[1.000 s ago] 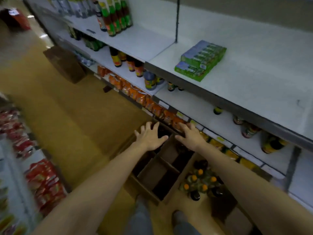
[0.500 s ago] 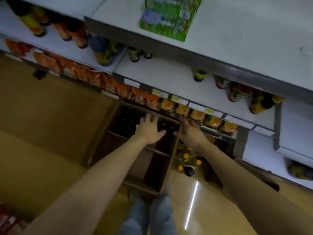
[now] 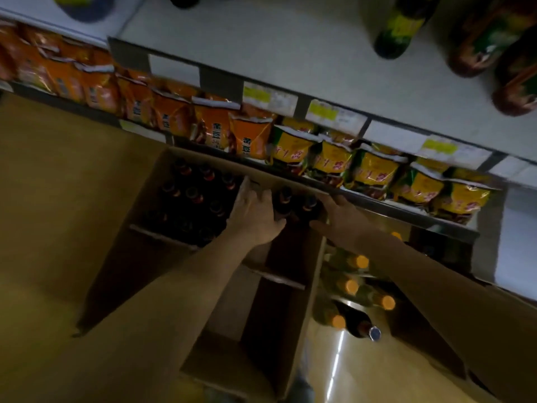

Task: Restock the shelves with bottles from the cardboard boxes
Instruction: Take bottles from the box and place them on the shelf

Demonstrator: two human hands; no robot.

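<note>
An open cardboard box (image 3: 122, 254) with dividers stands on the floor below the shelves. Its far compartment holds several dark bottles (image 3: 191, 196) with reddish caps. My left hand (image 3: 252, 213) reaches into that compartment, fingers spread over the bottle tops, with one dark bottle (image 3: 283, 199) just right of its forefinger. My right hand (image 3: 340, 216) reaches in at the box's right wall beside another dark bottle (image 3: 308, 205); its fingertips are lost in the dark. The white shelf (image 3: 290, 53) above carries a few dark bottles (image 3: 398, 27) at the right.
Orange snack bags (image 3: 215, 126) and yellow snack bags (image 3: 374, 167) fill the lowest shelf behind the box. Several orange-capped bottles (image 3: 351, 286) and one dark bottle (image 3: 360, 327) lie to the right of the box. A second cardboard box (image 3: 494, 330) sits at the right.
The view has dropped and closed in on the box. Both hands have moved forward and down from above the box into its far compartment, among the dark bottles.
</note>
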